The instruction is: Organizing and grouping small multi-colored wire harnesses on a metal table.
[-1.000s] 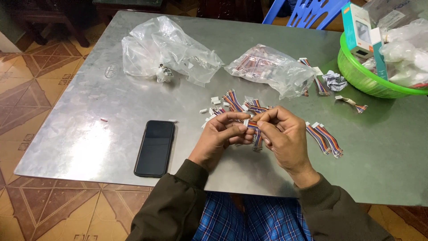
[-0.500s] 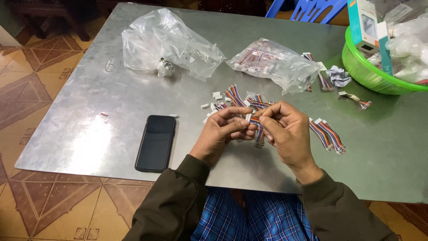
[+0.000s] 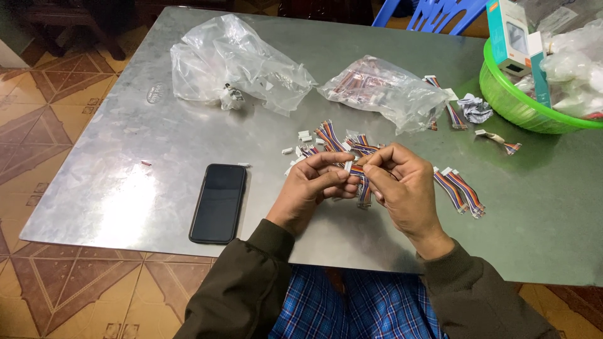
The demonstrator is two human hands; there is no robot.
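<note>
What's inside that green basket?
The green basket holds a teal and white box standing upright and some crinkly clear plastic bags. Whatever lies underneath them is covered, and part of the basket runs off the picture's edge.

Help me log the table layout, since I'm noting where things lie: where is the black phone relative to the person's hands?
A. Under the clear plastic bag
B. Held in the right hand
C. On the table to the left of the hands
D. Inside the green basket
C: the black phone lies flat on the metal table, beside the left hand, apart from it.
</note>
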